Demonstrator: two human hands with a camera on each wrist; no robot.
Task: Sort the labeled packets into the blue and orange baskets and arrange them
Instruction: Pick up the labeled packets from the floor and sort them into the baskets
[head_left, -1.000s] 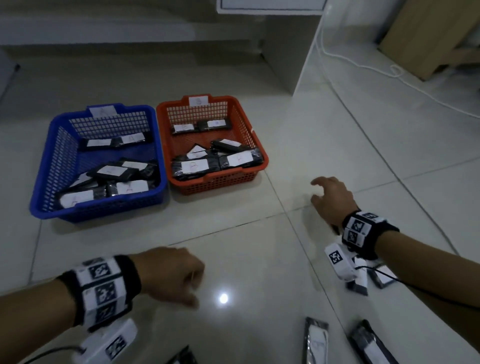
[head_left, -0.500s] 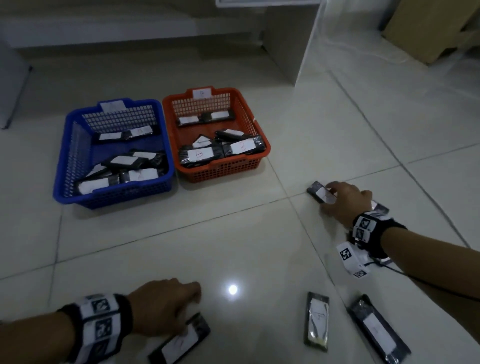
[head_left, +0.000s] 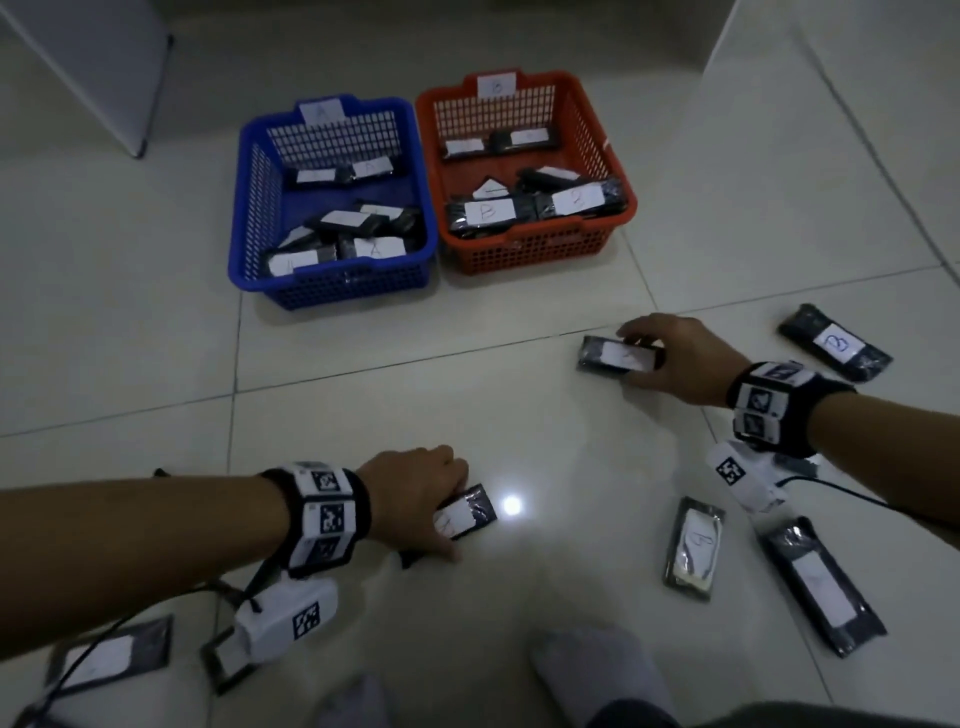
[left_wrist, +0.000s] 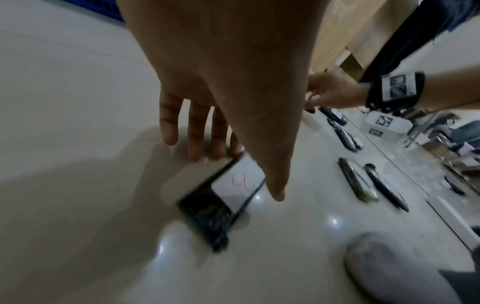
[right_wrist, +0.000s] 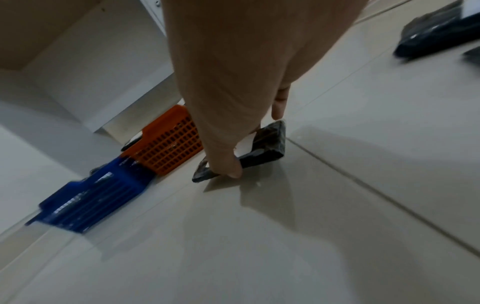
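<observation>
On a glossy, pale tiled floor (head_left: 363, 405), the person's left hand (head_left: 415, 501) pinches a flat, dark, crinkly plastic packet (head_left: 467, 512) between the thumb on one long edge and the fingers (left_wrist: 197, 131) on the other; the packet's white paper label carries a red scrawl and one edge is tipped up off the tile. The right hand (head_left: 680, 358) grips a second dark packet (head_left: 615, 356) the same way, thumb (right_wrist: 228, 164) at the near edge and fingers at the far edge, just beside a grout line. This packet also has a white label, its writing too faint to read.

Beyond the hands stand two rectangular plastic baskets with slotted, mesh-like walls, touching side by side: the blue basket (head_left: 249, 218) on the left with a paper tag at its rear rim, and the orange basket (head_left: 618, 171) on the right with a tag marked B. Both hold heaps of similar labelled packets.

More packets lie loose on the floor: one marked B (head_left: 836, 343) beyond the right wrist, two long ones (head_left: 693, 548) near the right forearm, and one blurred by the left forearm (head_left: 109, 657). Grey socked feet (head_left: 597, 675) show at the lower edge.
</observation>
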